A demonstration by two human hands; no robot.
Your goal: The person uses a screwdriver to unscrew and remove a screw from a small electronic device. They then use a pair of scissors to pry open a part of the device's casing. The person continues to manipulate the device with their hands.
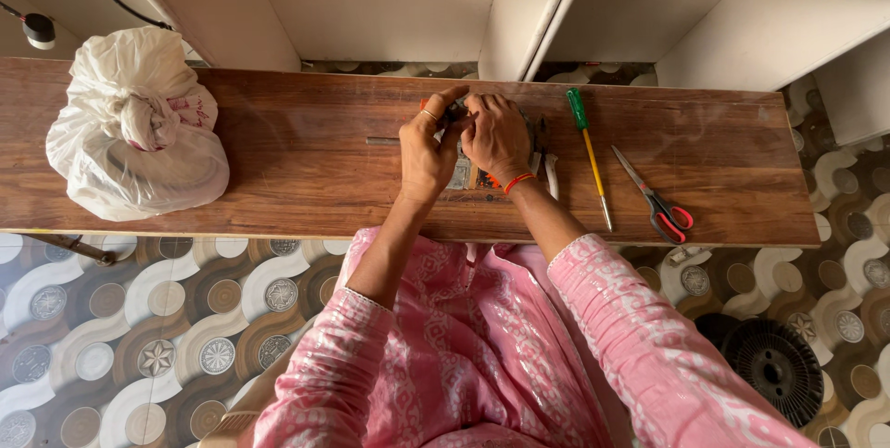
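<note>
Left hand point(426, 159): it is resting over the middle of the wooden surface point(306, 170), its fingers point(443, 105) curling narrow and pinching the near edge of a small dark part point(455, 114).
Right hand point(496, 137): it is meeting the left from the other side, fingers bent close over the same small dark part; how firmly they are gripping is hidden by the knuckles.
Small dark part: it is sitting between both hands, just above a flat patterned piece point(466, 175) lying on the surface under the palms; its exact kind is too small to tell.
Thin rod: a short metal pin point(382, 141) is lying on the surface just left of the left hand.
Tools to the right: a green-handled screwdriver point(589, 157) is lying near the right hand, untouched; red-handled scissors point(654, 198) are lying farther right, apart from it.
Far left: a knotted white plastic bag point(134, 128) is sitting on the surface, well apart from the hands.
Progress: judging by the pose, the hands are working mid-step on the small part; it is looking unfinished.
</note>
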